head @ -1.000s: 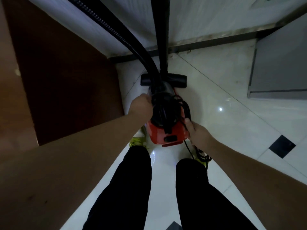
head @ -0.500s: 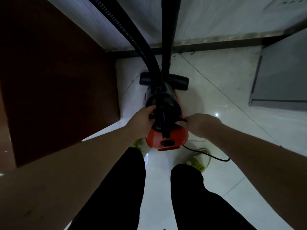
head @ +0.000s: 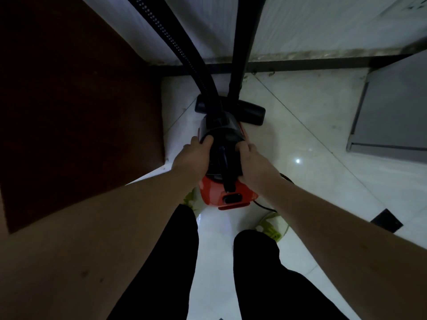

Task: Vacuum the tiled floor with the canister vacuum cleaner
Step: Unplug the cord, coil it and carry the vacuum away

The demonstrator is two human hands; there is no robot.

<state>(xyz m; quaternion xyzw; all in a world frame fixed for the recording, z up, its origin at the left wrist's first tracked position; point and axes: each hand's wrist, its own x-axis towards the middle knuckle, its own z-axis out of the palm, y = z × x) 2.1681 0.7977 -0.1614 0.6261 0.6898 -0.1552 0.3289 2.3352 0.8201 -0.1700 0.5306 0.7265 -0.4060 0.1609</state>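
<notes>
From the head camera, your left hand (head: 193, 159) and right hand (head: 255, 163) clasp the 2 sides of the canister vacuum cleaner (head: 223, 162), fingers curled round its black top. It sits on the tiled floor (head: 312, 139) between your shoes, hose (head: 184, 49) and floor nozzle (head: 251, 113) ahead, beside a brown door (head: 76, 107).

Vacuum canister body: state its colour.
Red-orange lower body under a black top, shown in the head view.
</notes>
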